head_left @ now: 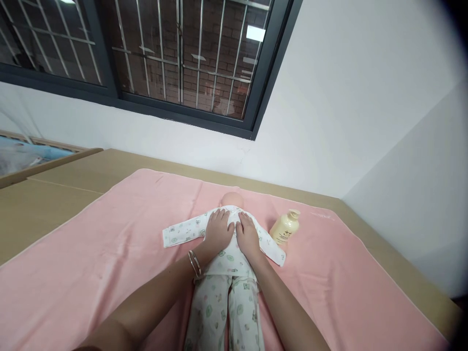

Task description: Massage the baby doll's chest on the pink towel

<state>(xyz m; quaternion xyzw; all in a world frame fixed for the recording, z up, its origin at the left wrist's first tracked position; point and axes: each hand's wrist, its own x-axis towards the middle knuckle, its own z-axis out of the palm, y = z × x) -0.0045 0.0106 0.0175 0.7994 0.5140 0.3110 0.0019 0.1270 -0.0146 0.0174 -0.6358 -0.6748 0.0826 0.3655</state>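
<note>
A baby doll (pixel 231 199) in white printed pyjamas (pixel 223 302) lies lengthwise on a pink towel (pixel 91 263), head away from me. My left hand (pixel 218 231) rests flat on the doll's upper chest, fingers spread, with bangles at the wrist. My right hand (pixel 247 234) lies flat beside it on the doll's chest, fingers pointing at the collar. Both hands press on the pyjama top; neither grips anything that I can see. The doll's sleeves stretch out to either side.
A cream lotion bottle (pixel 285 226) stands on the towel just right of the doll's arm. The towel covers a tan wooden surface (pixel 54 190) against a white wall (pixel 329 122). A barred window (pixel 175 53) is above.
</note>
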